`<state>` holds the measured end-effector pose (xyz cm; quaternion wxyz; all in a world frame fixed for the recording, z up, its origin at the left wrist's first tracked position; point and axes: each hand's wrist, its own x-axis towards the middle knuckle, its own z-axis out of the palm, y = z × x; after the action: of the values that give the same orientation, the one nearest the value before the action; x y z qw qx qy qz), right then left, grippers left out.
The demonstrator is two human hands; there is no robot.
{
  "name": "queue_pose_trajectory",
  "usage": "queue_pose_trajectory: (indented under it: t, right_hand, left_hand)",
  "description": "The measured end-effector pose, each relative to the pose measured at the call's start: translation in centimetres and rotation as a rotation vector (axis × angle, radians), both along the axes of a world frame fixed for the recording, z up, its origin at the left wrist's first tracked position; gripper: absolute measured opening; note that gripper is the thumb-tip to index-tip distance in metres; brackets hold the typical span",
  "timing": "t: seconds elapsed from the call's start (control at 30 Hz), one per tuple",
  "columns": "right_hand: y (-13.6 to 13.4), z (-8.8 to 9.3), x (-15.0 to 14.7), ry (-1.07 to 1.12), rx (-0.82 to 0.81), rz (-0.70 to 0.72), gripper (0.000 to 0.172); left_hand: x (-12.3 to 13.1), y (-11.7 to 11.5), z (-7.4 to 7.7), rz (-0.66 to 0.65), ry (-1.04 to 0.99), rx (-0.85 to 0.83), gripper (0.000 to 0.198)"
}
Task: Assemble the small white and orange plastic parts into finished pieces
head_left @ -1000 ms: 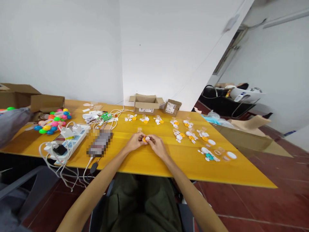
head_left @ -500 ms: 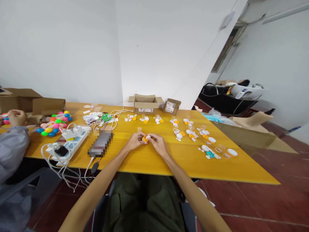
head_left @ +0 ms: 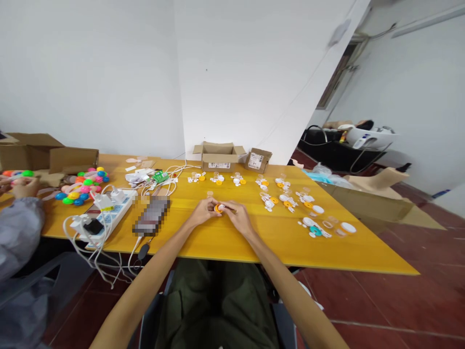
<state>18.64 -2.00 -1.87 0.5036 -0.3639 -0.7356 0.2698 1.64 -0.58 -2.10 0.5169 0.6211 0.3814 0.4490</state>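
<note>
Two hands meet mid-desk: left hand (head_left: 202, 212) & right hand (head_left: 239, 219), fingers pinched narrow on one small orange-and-white round plastic part (head_left: 219, 208), just above yellow desk (head_left: 225, 240). Approx. a dozen loose orange/white part sets (head_left: 271, 199) lie far & right; most prob. untouched.

Only one cam here, strapped to my head, facing forward and down across the long yellow wooden table (head_left: 290, 242); my left hand (head_left: 203, 212) and right hand (head_left: 238, 218) sit close, mid-frame.
</note>
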Motion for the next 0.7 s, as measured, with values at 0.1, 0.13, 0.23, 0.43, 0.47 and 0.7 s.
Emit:
queue_pose_trajectory:
  t: [0.1,0.13,0.23,0.43,0.47,0.7]
  right_hand:
    - [0.02,-0.07,0.06,-0.008,0.009,-0.007,0.026]
    - [0.07,-0.1,0.09,-0.011,0.013,-0.005,0.026]
    - [0.26,-0.23,0.18,-0.022,0.021,-0.004,0.026]
    - [0.48,-0.44,0.15,-0.013,0.066,0.005,0.026]
    - [0.48,-0.46,0.15,-0.015,0.07,0.005,0.025]
    - [0.47,-0.49,0.18,-0.044,0.08,-0.007,0.024]
  left_hand:
    - [-0.04,0.05,-0.06,0.003,0.008,0.004,0.041]
    - [-0.06,0.09,-0.09,0.003,0.013,0.007,0.04]
    - [-0.12,0.2,-0.15,0.006,0.015,0.009,0.038]
    - [-0.2,0.32,-0.19,0.014,0.014,0.0,0.037]
    - [-0.21,0.34,-0.18,0.016,0.016,0.0,0.037]
    - [-0.16,0.48,-0.11,0.018,0.021,-0.006,0.038]
